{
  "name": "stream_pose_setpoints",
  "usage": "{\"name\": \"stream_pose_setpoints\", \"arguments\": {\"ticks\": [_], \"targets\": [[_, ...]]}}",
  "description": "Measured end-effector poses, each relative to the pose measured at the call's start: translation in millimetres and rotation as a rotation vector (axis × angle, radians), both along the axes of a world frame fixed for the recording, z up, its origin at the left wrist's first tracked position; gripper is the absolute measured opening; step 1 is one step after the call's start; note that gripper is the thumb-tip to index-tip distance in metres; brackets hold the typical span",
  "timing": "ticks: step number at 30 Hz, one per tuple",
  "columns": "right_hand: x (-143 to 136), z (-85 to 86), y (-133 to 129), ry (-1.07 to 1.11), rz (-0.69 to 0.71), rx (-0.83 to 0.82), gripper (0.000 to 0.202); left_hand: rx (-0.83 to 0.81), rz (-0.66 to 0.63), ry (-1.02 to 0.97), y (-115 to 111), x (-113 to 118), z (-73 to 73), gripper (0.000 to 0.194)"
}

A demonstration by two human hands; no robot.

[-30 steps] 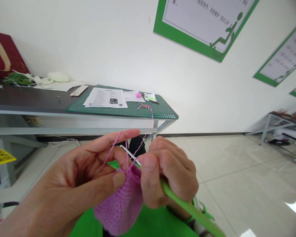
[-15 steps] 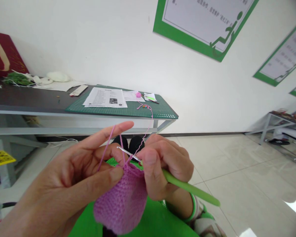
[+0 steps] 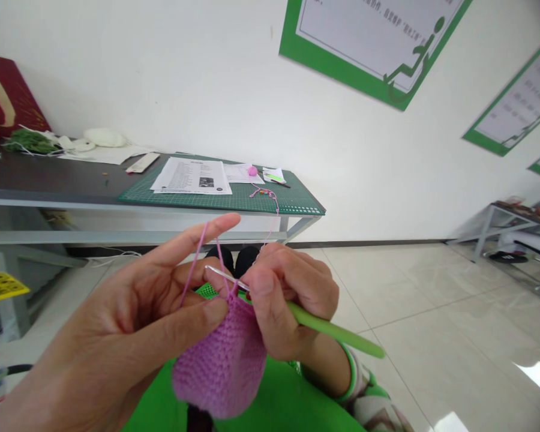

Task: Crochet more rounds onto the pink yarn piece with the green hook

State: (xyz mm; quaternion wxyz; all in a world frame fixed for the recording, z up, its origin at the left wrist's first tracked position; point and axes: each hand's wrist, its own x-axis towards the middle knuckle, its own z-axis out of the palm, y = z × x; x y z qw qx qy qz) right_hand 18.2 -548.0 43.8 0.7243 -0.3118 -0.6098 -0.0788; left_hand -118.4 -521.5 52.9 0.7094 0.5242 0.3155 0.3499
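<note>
Between my hands hangs a pink crocheted piece (image 3: 222,366), its top edge pinched by the thumb of my left hand (image 3: 130,318). Pink yarn (image 3: 193,267) loops over the raised index finger of that hand. My right hand (image 3: 294,300) grips a crochet hook (image 3: 337,332) with a light green handle, holding it like a pen. The hook's silver tip points left, with a pink loop around its shaft just above the piece's edge. Fingers partly hide the held edge of the piece.
Ahead stands a dark table (image 3: 49,180) with a green cutting mat (image 3: 184,203), printed sheets (image 3: 191,176), and a small pink ball (image 3: 252,171). Green and white yarn lies at its left. A green apron (image 3: 288,402) covers my lap. Another table (image 3: 513,213) stands far right.
My right hand and the hook have moved slightly left and up. More of the hook's silver shaft now passes through the pink loop. My left index finger has risen a little.
</note>
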Motion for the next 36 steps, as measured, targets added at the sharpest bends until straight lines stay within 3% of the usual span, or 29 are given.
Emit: {"name": "stream_pose_setpoints", "arguments": {"ticks": [11, 36], "targets": [[1.0, -2.2, -5.0, 0.011, 0.064, -0.115, 0.026, 0.018, 0.015, -0.031, 0.3, 1.6, -2.6, 0.080], [3.1, -6.8, -4.8, 0.034, 0.127, -0.191, 0.024, -0.029, 0.012, -0.053, 1.1, 2.7, -3.3, 0.080]]}}
